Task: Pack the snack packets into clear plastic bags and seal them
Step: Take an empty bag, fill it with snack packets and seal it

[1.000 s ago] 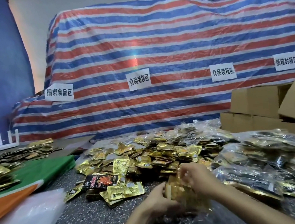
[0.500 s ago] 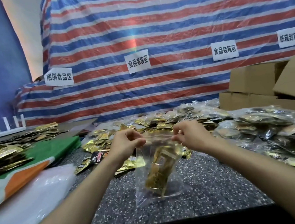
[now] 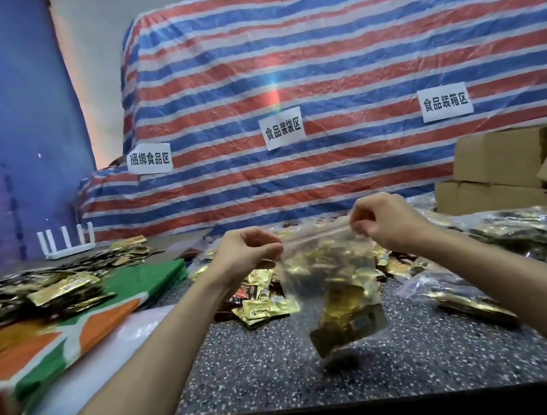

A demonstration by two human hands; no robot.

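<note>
1. Two hands were raised at mid-scene, well apart, one at each top corner of a clear plastic bag (image 3: 306, 268).
2. The left hand (image 3: 247, 254) had its fingers curled, with thumb and forefinger pinching the bag's top left edge.
3. The right hand (image 3: 386, 225) pinched the top right edge in the same way and sat slightly higher in the view.
4. The bag's top strip was stretched straight between the two pinches. I could not tell whether it was sealed.
5. The bag hung in front of the person, above the near middle of the speckled table (image 3: 419, 361). Its body was blurred.
6. Gold packets (image 3: 349, 318) were bunched in the bag's lower half and tilted. Their number was not readable.
7. The bag's bottom end was near the table top. I could not tell whether it touched.
8. Loose packets (image 3: 266, 305) lay in a heap on the table behind the bag, mostly gold with a few dark ones.
9. On the right lay a heap of filled bags (image 3: 524, 233), with cardboard boxes (image 3: 498, 161) stacked beyond them at the far right.
10. On the left, a green-and-orange sheet (image 3: 75, 332) carried a spread of more packets (image 3: 60, 289).
11. At the far left stood a white router (image 3: 68, 246) with upright antennas.
12. Behind everything hung a red, white and blue striped tarp (image 3: 317, 65) with white paper labels (image 3: 283, 130) stuck to it.
</note>
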